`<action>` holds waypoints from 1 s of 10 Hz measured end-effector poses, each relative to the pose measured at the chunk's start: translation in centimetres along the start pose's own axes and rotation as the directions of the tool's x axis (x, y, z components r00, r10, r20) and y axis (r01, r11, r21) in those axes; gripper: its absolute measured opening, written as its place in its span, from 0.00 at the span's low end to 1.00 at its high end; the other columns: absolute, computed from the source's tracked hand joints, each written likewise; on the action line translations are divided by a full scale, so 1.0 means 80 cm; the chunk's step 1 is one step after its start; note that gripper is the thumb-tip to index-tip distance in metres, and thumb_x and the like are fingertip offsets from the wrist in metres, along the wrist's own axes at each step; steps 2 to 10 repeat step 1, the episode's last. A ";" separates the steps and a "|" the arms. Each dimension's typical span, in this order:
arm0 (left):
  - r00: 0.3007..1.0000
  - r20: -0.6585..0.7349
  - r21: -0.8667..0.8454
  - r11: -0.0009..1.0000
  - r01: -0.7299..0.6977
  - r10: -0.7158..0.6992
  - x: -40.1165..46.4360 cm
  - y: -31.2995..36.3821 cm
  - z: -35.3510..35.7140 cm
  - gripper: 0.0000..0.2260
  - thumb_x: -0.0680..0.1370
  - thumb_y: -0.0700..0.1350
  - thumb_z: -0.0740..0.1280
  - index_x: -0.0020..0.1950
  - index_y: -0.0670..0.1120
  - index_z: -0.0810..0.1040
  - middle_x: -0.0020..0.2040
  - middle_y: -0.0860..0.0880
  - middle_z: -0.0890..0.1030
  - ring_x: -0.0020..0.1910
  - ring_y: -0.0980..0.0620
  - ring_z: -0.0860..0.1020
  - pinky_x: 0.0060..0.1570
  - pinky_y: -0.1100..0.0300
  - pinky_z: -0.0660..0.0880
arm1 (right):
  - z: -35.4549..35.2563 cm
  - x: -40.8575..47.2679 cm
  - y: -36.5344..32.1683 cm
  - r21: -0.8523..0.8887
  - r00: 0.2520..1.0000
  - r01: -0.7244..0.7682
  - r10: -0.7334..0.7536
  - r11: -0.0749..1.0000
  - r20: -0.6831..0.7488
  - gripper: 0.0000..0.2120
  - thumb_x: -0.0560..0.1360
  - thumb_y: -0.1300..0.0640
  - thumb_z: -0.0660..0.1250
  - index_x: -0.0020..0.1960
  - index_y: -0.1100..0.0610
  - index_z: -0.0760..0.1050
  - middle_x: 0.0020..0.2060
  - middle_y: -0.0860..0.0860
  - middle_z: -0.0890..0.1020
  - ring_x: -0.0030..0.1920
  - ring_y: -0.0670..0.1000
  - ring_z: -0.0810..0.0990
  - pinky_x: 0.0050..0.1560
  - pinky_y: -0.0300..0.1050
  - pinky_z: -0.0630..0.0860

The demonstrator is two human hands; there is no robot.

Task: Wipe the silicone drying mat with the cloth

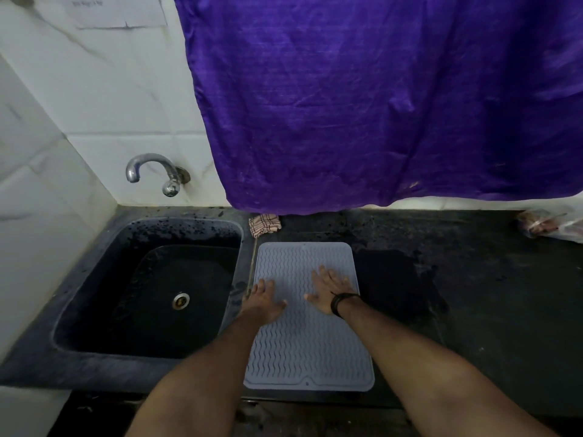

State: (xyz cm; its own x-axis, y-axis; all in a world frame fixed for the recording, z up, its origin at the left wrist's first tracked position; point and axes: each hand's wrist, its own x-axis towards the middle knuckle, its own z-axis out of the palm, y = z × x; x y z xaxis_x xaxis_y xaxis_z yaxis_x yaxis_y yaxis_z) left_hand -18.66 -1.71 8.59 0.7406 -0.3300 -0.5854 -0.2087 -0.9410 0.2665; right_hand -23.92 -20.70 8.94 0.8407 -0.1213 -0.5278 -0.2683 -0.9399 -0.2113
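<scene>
A grey silicone drying mat (307, 345) with a wavy ribbed surface lies flat on the dark counter, just right of the sink. My left hand (264, 297) rests palm down on the mat's left edge, fingers spread. My right hand (328, 290) lies flat on the mat's upper right part, fingers apart, with a black band on its wrist. Neither hand holds anything. A crumpled checked cloth (264, 224) sits on the counter just beyond the mat's far left corner, apart from both hands.
A dark sink (94, 351) with a metal drain lies to the left, a chrome tap (151, 170) on the tiled wall above it. A purple curtain (378, 99) hangs over the back of the counter. A plastic bag (552, 227) lies at the far right. A wet patch darkens the counter right of the mat.
</scene>
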 end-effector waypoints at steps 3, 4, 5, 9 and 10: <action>0.995 -0.096 0.007 1.000 -0.001 0.002 0.001 0.001 -0.048 0.36 0.83 0.61 0.56 0.82 0.49 0.40 0.82 0.46 0.39 0.81 0.45 0.42 0.78 0.41 0.43 | -0.057 0.004 -0.026 -0.008 0.995 0.040 -0.040 0.999 -0.092 0.37 0.80 0.37 0.52 0.79 0.52 0.40 0.78 0.51 0.39 0.78 0.54 0.41 0.76 0.61 0.43; 0.995 -0.096 0.007 1.000 -0.001 0.002 0.001 0.001 -0.048 0.36 0.83 0.61 0.56 0.82 0.49 0.40 0.82 0.46 0.39 0.81 0.45 0.42 0.78 0.41 0.43 | -0.057 0.004 -0.026 -0.008 0.995 0.040 -0.040 0.999 -0.092 0.37 0.80 0.37 0.52 0.79 0.52 0.40 0.78 0.51 0.39 0.78 0.54 0.41 0.76 0.61 0.43; 0.995 -0.096 0.007 1.000 -0.001 0.002 0.001 0.001 -0.048 0.36 0.83 0.61 0.56 0.82 0.49 0.40 0.82 0.46 0.39 0.81 0.45 0.42 0.78 0.41 0.43 | -0.057 0.004 -0.026 -0.008 0.995 0.040 -0.040 0.999 -0.092 0.37 0.80 0.37 0.52 0.79 0.52 0.40 0.78 0.51 0.39 0.78 0.54 0.41 0.76 0.61 0.43; 0.995 -0.096 0.007 1.000 -0.001 0.002 0.001 0.001 -0.048 0.36 0.83 0.61 0.56 0.82 0.49 0.40 0.82 0.46 0.39 0.81 0.45 0.42 0.78 0.41 0.43 | -0.057 0.004 -0.026 -0.008 0.995 0.040 -0.040 0.999 -0.092 0.37 0.80 0.37 0.52 0.79 0.52 0.40 0.78 0.51 0.39 0.78 0.54 0.41 0.76 0.61 0.43; 0.995 -0.096 0.007 1.000 -0.001 0.002 0.001 0.001 -0.048 0.36 0.83 0.61 0.56 0.82 0.49 0.40 0.82 0.46 0.39 0.81 0.45 0.42 0.78 0.41 0.43 | -0.057 0.004 -0.026 -0.008 0.995 0.040 -0.040 0.999 -0.092 0.37 0.80 0.37 0.52 0.79 0.52 0.40 0.78 0.51 0.39 0.78 0.54 0.41 0.76 0.61 0.43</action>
